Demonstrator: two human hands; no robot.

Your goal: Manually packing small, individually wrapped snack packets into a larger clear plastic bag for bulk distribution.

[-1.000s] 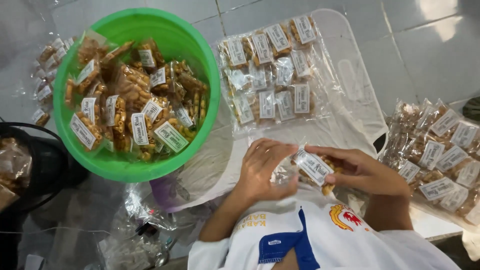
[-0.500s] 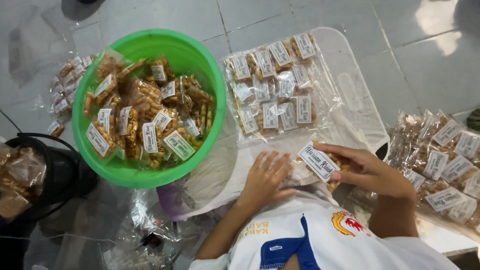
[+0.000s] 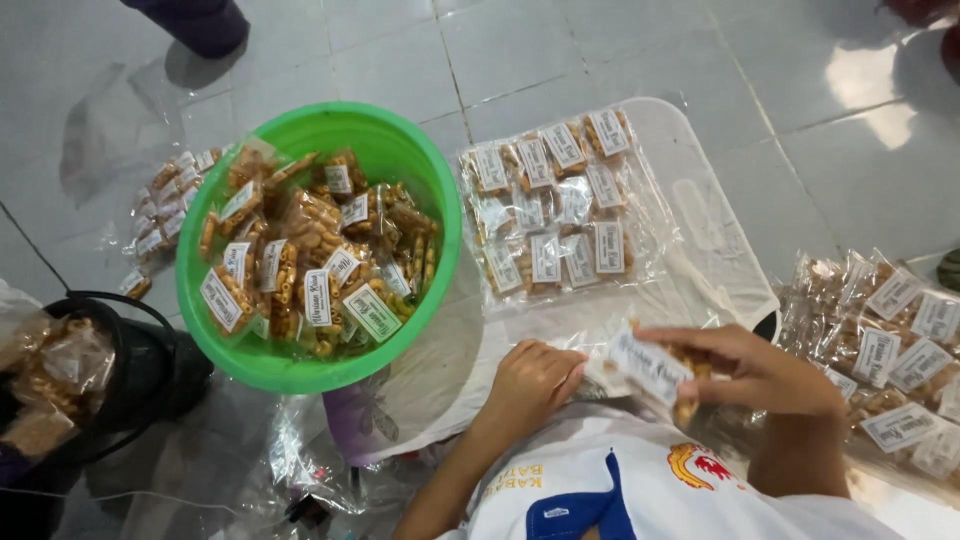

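My right hand (image 3: 770,375) holds a small clear snack packet (image 3: 650,368) with a white label, just above my lap. My left hand (image 3: 530,385) lies to its left, fingers curled on the near edge of a large clear plastic bag (image 3: 700,230). Inside that bag, rows of labelled packets (image 3: 555,210) lie flat. A green basin (image 3: 400,150) heaped with the same packets stands to the left of the bag.
More packets are piled at the right (image 3: 890,345) and behind the basin at the left (image 3: 165,215). A black bucket (image 3: 150,370) holding bagged snacks stands at the lower left. Loose plastic wrap (image 3: 300,450) lies by my knee. Another person's foot (image 3: 195,22) is at the top.
Both hands held the packet a second ago. My left hand let go and dropped to the bag's edge, while my right hand carried the packet slightly to the right.
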